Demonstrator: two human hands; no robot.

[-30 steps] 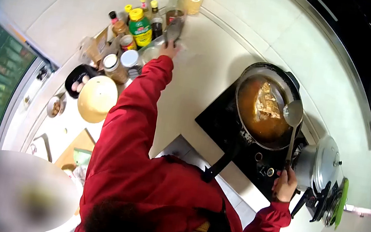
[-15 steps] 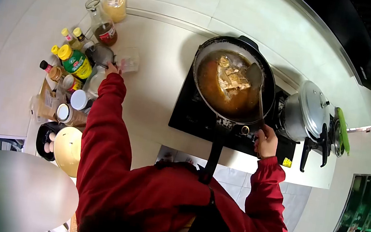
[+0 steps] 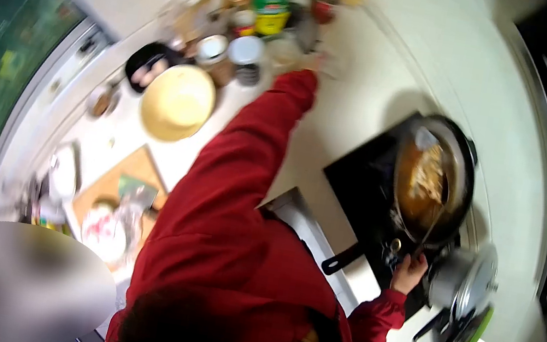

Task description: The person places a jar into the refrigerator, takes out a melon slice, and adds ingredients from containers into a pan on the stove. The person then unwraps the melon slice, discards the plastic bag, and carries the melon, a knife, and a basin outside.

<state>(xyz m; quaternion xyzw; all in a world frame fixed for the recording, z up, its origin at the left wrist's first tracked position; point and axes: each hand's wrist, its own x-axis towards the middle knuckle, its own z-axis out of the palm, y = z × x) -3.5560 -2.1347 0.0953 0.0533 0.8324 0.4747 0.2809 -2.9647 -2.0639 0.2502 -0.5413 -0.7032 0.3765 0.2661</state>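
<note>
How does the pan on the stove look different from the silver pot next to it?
The pan is open on top, while the pot has its lid on. The pan is dark outside; the pot is silvery. The pan shows brown liquid and food, whereas the pot's contents are hidden. Both have black handles.

The pan (image 3: 458, 179) sits on the stove (image 3: 361, 181), left of the pot (image 3: 449, 279).

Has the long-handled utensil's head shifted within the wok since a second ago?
Yes: against the wok, the utensil's head has gone leftward, from the right side to the far side.
</note>
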